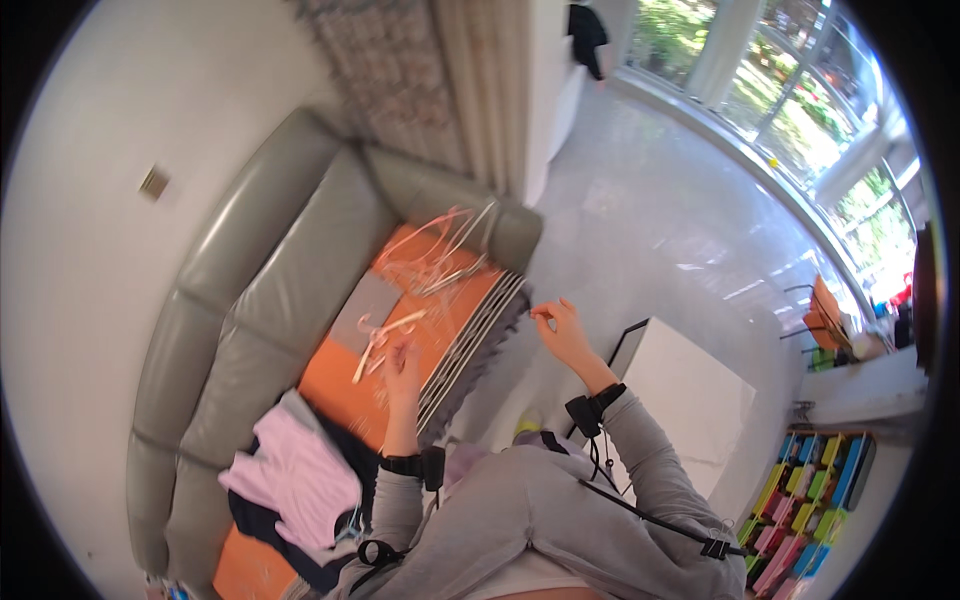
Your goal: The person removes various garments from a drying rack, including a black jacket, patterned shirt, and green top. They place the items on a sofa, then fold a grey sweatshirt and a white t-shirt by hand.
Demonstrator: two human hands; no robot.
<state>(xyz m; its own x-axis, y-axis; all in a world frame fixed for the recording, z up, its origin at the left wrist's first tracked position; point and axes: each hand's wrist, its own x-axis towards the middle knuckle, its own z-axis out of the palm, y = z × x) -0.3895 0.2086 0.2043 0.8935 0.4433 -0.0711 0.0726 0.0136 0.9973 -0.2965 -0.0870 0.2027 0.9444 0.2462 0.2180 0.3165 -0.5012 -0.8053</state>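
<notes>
My left hand (403,365) is over the orange sofa cover (337,382), close to a pink hanger and a cream-coloured hanger (369,352); whether it touches either I cannot tell. My right hand (555,324) is raised above the floor to the right of the sofa, fingers curled and nothing visible in it. Several plastic clothes hangers (450,274) lie tangled by the sofa's far armrest. Nearer me a pink garment (304,476) lies spread over dark and grey clothes on the sofa, with a light blue hanger (350,529) at its edge.
The grey leather sofa (277,285) runs along the wall at left. A white table (686,397) with a dark edge stands to my right. Beyond it are a rack of colourful bins (806,495) and an orange chair (825,315). Curtains (480,90) hang behind the armrest.
</notes>
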